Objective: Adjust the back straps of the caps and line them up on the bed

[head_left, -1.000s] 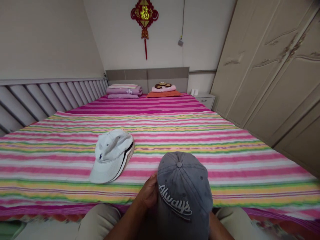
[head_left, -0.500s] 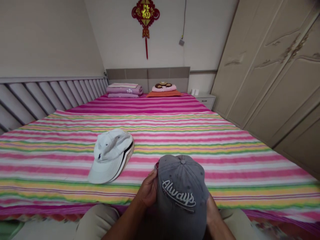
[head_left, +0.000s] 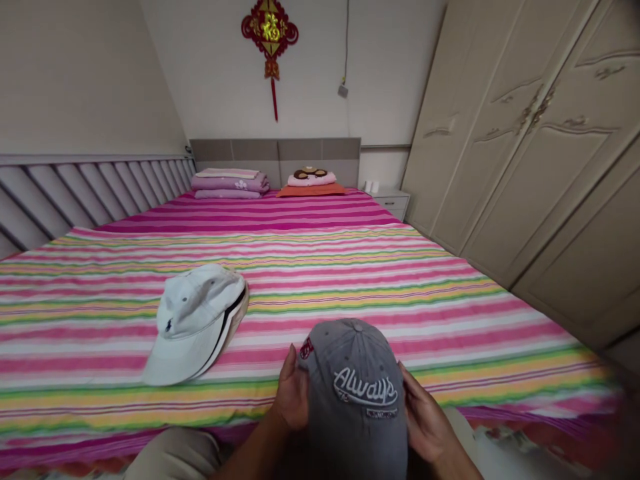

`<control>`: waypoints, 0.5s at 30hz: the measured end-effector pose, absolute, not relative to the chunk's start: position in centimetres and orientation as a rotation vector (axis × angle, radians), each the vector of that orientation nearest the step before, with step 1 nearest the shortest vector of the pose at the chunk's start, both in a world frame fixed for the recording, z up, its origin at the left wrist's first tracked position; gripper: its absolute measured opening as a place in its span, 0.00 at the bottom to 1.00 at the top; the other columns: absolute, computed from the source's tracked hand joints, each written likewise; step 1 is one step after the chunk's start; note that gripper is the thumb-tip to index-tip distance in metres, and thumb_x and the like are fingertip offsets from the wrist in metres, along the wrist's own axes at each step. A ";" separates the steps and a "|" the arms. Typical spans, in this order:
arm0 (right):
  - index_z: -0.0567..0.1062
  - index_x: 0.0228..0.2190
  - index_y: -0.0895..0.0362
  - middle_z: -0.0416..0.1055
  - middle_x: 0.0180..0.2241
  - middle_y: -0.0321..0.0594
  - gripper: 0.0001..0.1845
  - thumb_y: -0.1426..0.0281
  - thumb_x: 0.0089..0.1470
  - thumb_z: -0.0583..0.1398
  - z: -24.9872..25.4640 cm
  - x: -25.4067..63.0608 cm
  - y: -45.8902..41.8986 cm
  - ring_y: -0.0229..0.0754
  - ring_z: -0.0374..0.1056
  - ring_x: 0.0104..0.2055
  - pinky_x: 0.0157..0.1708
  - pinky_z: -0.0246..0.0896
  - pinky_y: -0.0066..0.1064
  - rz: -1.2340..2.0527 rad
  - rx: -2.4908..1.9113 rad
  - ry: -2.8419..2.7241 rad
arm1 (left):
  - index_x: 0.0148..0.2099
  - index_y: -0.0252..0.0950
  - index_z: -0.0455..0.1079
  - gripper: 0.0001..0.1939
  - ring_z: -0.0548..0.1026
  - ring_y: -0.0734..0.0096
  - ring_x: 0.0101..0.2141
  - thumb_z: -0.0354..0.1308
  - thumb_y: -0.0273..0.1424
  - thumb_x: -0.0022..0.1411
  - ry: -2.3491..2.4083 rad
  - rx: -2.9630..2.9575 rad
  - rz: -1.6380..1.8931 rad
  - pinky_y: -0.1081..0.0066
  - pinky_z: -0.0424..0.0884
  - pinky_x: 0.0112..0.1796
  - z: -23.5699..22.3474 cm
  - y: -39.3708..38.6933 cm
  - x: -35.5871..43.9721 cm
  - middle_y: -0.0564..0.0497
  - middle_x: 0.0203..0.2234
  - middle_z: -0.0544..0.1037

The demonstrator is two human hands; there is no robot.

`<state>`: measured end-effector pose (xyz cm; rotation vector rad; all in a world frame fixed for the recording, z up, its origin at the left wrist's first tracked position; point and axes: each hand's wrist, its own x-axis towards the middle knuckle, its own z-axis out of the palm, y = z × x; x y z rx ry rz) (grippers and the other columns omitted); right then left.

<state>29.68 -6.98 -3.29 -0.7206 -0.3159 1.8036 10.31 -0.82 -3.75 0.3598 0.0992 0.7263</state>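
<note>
Since the earlier frame, the gray cap (head_left: 356, 417) has tipped and turned a little so its lettering faces up more fully, the right hand (head_left: 425, 419) has come further into sight along its side, and the whole view has swung so the room sits further left.

Two hands hold one gray cap above the near edge of the bed (head_left: 440, 287), its brim toward the person. The left hand (head_left: 294, 395) curls against the cap's left side, thumb raised; the right hand pinches the opposite edge, some fingers hidden behind it. Gripping both sides probably keeps the soft crown steady and in shape.

On the bed to the left lies one stack of caps, a white cap (head_left: 195, 320) on top. At least two brims show; the exact number cannot be told. They seem nested so that they share one spot and keep their form.

Against the headboard (head_left: 320, 155) sit two piles of bedding (head_left: 231, 183), likely placed there to leave the middle free.
</note>
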 end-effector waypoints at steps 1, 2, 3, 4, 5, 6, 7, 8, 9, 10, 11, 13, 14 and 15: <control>0.77 0.31 0.57 0.76 0.33 0.42 0.13 0.64 0.42 0.63 -3.2 29.8 -6.9 0.49 0.69 0.42 0.46 0.57 0.41 1.768 -0.736 -0.315 | 0.48 0.35 0.68 0.27 0.67 0.54 0.48 0.46 0.47 0.54 0.103 0.357 0.681 0.56 0.54 0.51 -3.6 -0.9 10.5 0.44 0.41 0.76; 0.77 0.31 0.56 0.77 0.32 0.41 0.11 0.65 0.43 0.63 -3.1 30.0 -6.9 0.48 0.69 0.40 0.45 0.57 0.40 1.725 -0.752 -0.319 | 0.48 0.33 0.69 0.27 0.67 0.53 0.48 0.48 0.47 0.54 0.114 0.353 0.637 0.56 0.54 0.51 -3.4 -0.8 10.6 0.44 0.41 0.76; 0.77 0.31 0.56 0.77 0.31 0.40 0.11 0.66 0.43 0.63 -3.0 30.1 -6.8 0.48 0.70 0.39 0.44 0.58 0.39 1.680 -0.772 -0.324 | 0.47 0.32 0.69 0.26 0.67 0.52 0.48 0.49 0.45 0.53 0.128 0.350 0.600 0.56 0.53 0.51 -3.1 -0.7 10.8 0.43 0.40 0.76; 0.77 0.31 0.56 0.77 0.29 0.40 0.10 0.67 0.42 0.63 -2.9 30.3 -6.7 0.47 0.70 0.37 0.43 0.59 0.38 1.642 -0.793 -0.331 | 0.47 0.31 0.69 0.25 0.67 0.52 0.47 0.49 0.43 0.53 0.142 0.348 0.576 0.55 0.53 0.51 -2.8 -0.6 10.8 0.42 0.40 0.76; 0.77 0.30 0.57 0.77 0.28 0.40 0.10 0.67 0.42 0.63 -2.8 30.4 -6.7 0.47 0.71 0.35 0.41 0.60 0.37 1.614 -0.815 -0.339 | 0.46 0.30 0.70 0.23 0.68 0.51 0.47 0.50 0.41 0.53 0.153 0.346 0.568 0.55 0.53 0.51 -2.5 -0.4 10.8 0.42 0.40 0.76; 0.77 0.29 0.57 0.77 0.26 0.39 0.09 0.67 0.41 0.63 -2.8 30.4 -6.8 0.46 0.71 0.33 0.39 0.61 0.36 1.599 -0.839 -0.348 | 0.45 0.29 0.70 0.23 0.68 0.51 0.47 0.50 0.39 0.53 0.161 0.344 0.572 0.55 0.53 0.51 -2.1 -0.2 10.8 0.42 0.39 0.76; 0.77 0.28 0.57 0.76 0.24 0.39 0.09 0.66 0.41 0.64 -2.8 30.4 -6.8 0.45 0.71 0.31 0.37 0.61 0.35 1.589 -0.861 -0.358 | 0.44 0.29 0.71 0.22 0.68 0.51 0.47 0.50 0.39 0.53 0.162 0.343 0.582 0.55 0.53 0.51 -1.7 -0.1 10.8 0.42 0.39 0.76; 0.77 0.27 0.58 0.75 0.22 0.38 0.09 0.66 0.41 0.63 -2.9 30.4 -6.9 0.44 0.70 0.28 0.35 0.62 0.34 1.582 -0.882 -0.371 | 0.43 0.29 0.71 0.21 0.68 0.51 0.47 0.50 0.38 0.52 0.156 0.344 0.594 0.55 0.53 0.51 -1.4 0.0 10.8 0.42 0.39 0.76; 0.77 0.26 0.58 0.75 0.20 0.37 0.09 0.66 0.41 0.63 -3.1 30.2 -7.0 0.43 0.69 0.26 0.32 0.62 0.32 1.573 -0.902 -0.387 | 0.42 0.29 0.72 0.20 0.68 0.51 0.47 0.50 0.37 0.52 0.149 0.346 0.606 0.55 0.53 0.51 -1.1 0.0 10.7 0.42 0.38 0.77; 0.77 0.26 0.58 0.73 0.19 0.36 0.09 0.66 0.42 0.63 -3.3 30.1 -7.1 0.41 0.68 0.24 0.29 0.62 0.31 1.569 -0.920 -0.410 | 0.41 0.29 0.73 0.20 0.68 0.51 0.47 0.51 0.37 0.52 0.139 0.351 0.612 0.55 0.53 0.51 -0.9 0.0 10.7 0.42 0.37 0.77; 0.76 0.26 0.58 0.73 0.18 0.35 0.09 0.65 0.42 0.63 -3.6 30.0 -7.2 0.40 0.67 0.22 0.26 0.61 0.29 1.569 -0.939 -0.438 | 0.39 0.29 0.73 0.19 0.67 0.51 0.47 0.51 0.36 0.51 0.130 0.361 0.613 0.56 0.53 0.51 -0.7 0.0 10.7 0.42 0.37 0.77; 0.75 0.26 0.58 0.71 0.19 0.35 0.10 0.64 0.43 0.62 -3.9 30.0 -7.0 0.38 0.65 0.21 0.23 0.59 0.27 1.529 -0.999 -0.510 | 0.36 0.30 0.74 0.18 0.67 0.50 0.47 0.52 0.37 0.50 0.118 0.388 0.601 0.56 0.53 0.51 -0.5 -0.2 10.7 0.43 0.35 0.77; 0.74 0.25 0.58 0.71 0.19 0.35 0.10 0.63 0.43 0.62 -3.8 30.1 -6.9 0.38 0.64 0.21 0.22 0.59 0.27 1.454 -1.054 -0.551 | 0.35 0.30 0.75 0.17 0.67 0.50 0.48 0.52 0.37 0.50 0.117 0.402 0.589 0.55 0.53 0.51 -0.4 -0.3 10.7 0.43 0.35 0.78; 0.73 0.25 0.57 0.71 0.21 0.35 0.10 0.62 0.43 0.61 -3.6 30.3 -6.7 0.38 0.64 0.23 0.23 0.59 0.28 1.327 -1.122 -0.597 | 0.35 0.30 0.75 0.17 0.67 0.50 0.47 0.52 0.37 0.49 0.120 0.414 0.577 0.55 0.53 0.51 -0.3 -0.4 10.7 0.43 0.34 0.78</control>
